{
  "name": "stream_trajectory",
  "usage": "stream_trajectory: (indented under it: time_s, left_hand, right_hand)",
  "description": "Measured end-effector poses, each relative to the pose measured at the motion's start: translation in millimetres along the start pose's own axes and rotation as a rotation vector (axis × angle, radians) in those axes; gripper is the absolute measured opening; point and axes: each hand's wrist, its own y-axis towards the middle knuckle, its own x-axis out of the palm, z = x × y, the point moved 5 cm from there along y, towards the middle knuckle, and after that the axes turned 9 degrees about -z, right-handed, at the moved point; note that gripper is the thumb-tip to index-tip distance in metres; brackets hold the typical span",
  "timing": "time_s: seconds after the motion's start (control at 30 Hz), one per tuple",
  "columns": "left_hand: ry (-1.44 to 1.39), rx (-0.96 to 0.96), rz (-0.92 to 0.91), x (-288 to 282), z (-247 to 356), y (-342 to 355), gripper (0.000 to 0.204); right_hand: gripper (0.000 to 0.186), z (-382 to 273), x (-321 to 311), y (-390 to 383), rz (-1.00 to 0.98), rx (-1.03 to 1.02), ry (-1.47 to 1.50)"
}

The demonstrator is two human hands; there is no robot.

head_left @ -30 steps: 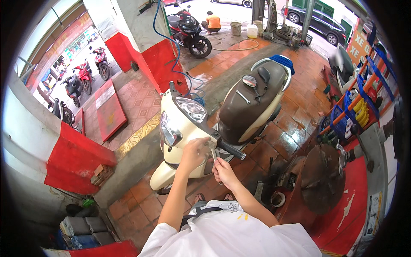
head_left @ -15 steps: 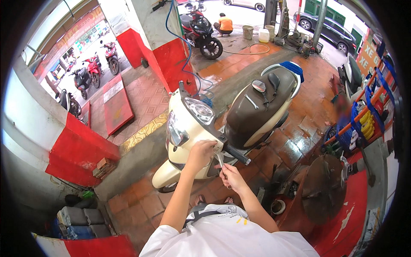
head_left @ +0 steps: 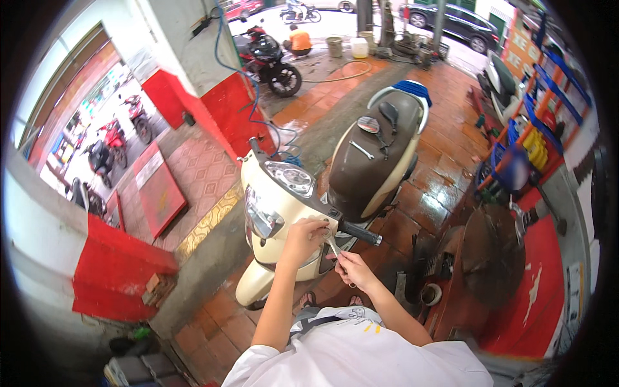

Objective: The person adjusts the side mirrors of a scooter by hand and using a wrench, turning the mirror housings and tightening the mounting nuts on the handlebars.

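Observation:
A cream scooter [head_left: 298, 208] with a brown seat [head_left: 348, 177] stands in front of me. My right hand [head_left: 354, 268] is closed around the lower part of a silver wrench [head_left: 333, 245], which slants up toward the scooter's front panel. At the wrench's upper end my left hand [head_left: 303, 238] is closed, its fingertips pinched against the head just below the handlebar; what sits inside the pinch is hidden. Right beside the hands is the black handlebar grip [head_left: 361, 233]. On the seat lie a second wrench [head_left: 362, 150] and two detached mirrors [head_left: 369, 124].
To the right are a rack with blue straps [head_left: 538, 116] and a dark round plate [head_left: 487, 248]. A blue hose [head_left: 256, 103] hangs by the red and white pillar [head_left: 222, 113]. Farther off, a person in orange [head_left: 299, 42] crouches near a parked motorbike [head_left: 271, 68].
My view has shifted, so the surroundings sit differently in it. Both hands stay on the wrench by the handlebar, and its angle looks about the same. A motorbike rider now shows in the street.

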Motion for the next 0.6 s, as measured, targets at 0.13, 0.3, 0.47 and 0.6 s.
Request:
stream_trajectory:
  time_s: [0.13,0.3,0.47,0.6]
  left_hand:
    - [-0.147,-0.143,-0.092,-1,-18,8,0.023]
    - [-0.145,0.041,-0.192,-1,-15,20,0.023]
    - [-0.223,0.233,-0.218,-5,-39,14,0.024]
    - [-0.247,0.137,-0.243,1,-55,19,0.024]
  right_hand:
    - [0.034,-2,11,-1,0.100,-0.076,-0.050]
    - [0.034,1,27,-7,0.288,-0.125,-0.063]
    - [0.036,18,51,-4,0.279,-0.149,0.120]
    - [0.037,33,60,4,0.349,-0.210,0.095]
